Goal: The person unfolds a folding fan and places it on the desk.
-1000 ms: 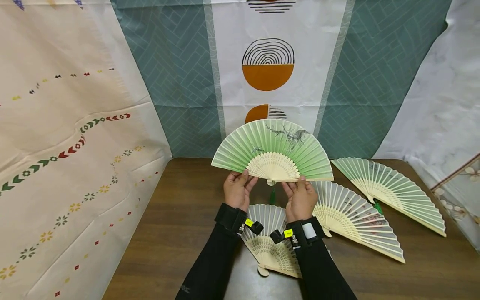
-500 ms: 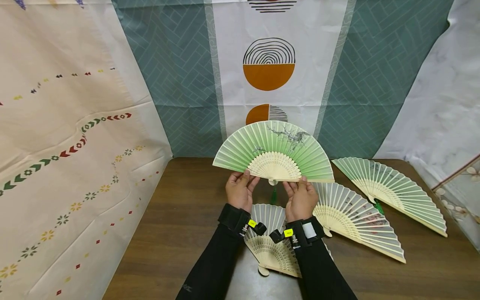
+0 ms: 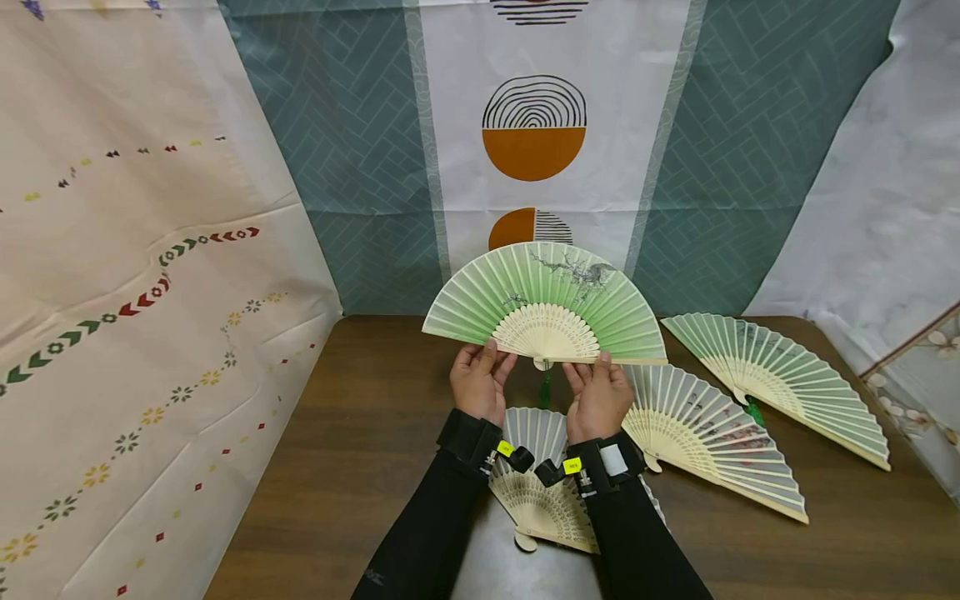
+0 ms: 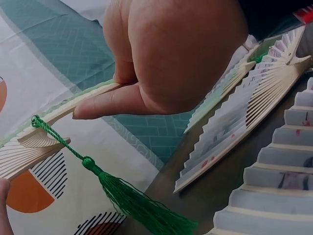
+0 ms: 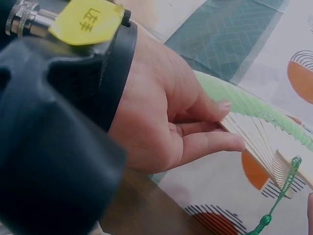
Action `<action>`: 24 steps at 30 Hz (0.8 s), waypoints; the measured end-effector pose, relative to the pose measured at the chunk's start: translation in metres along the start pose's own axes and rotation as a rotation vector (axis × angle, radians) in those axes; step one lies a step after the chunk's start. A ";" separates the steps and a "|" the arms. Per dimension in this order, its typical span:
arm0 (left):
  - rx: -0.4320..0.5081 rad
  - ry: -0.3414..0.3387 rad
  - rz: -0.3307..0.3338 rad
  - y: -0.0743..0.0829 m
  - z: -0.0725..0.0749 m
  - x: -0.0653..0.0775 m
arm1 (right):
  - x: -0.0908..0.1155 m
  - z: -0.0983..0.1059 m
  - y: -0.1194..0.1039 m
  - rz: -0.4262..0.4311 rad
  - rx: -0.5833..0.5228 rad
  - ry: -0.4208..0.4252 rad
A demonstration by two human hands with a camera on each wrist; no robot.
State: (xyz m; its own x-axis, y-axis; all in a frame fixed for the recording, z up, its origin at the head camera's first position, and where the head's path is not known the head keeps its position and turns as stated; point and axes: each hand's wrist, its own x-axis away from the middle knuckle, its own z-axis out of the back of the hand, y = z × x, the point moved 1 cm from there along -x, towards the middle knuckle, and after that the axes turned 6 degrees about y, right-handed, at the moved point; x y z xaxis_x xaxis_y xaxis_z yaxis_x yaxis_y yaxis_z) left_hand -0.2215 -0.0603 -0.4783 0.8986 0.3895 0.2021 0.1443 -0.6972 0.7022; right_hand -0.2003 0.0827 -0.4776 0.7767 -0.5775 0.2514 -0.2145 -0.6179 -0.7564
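Observation:
A spread green folding fan (image 3: 480, 292) with a dark branch print is held up at the far side of the table. My left hand (image 3: 477, 387) pinches its lower left edge between thumb and fingers; the right wrist view shows this left hand (image 5: 161, 107) on the end rib. At the lower right edge, my right hand (image 3: 600, 400) pinches the other end rib, and the left wrist view shows that right hand (image 4: 171, 54) close up. From the pivot between the hands hangs a green tassel (image 3: 546, 390).
Three more fans lie spread on the brown table (image 3: 322, 467): a pale fan (image 3: 547, 500) under the forearms, a grey-white fan (image 3: 712, 442) with red print to the right, and a light green fan (image 3: 795, 383) behind it. Patterned cloths (image 3: 360, 167) hang around.

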 end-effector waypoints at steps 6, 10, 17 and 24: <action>0.029 -0.013 0.024 0.004 -0.001 0.004 | 0.000 0.000 -0.001 -0.011 -0.006 0.007; 0.038 -0.013 0.025 0.005 -0.001 0.004 | 0.001 0.000 -0.002 -0.015 -0.004 0.005; 0.023 0.004 0.001 0.001 0.001 0.003 | 0.001 0.001 -0.001 -0.009 -0.008 0.003; 0.007 0.040 0.002 -0.002 0.002 0.002 | -0.001 0.001 0.002 -0.020 0.003 0.007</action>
State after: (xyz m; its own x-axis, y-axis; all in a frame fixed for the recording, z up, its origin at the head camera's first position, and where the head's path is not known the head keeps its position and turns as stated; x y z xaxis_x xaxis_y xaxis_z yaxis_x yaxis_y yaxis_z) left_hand -0.2192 -0.0592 -0.4801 0.8817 0.4116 0.2306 0.1456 -0.7022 0.6969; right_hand -0.2007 0.0824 -0.4793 0.7766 -0.5689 0.2707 -0.1973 -0.6276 -0.7531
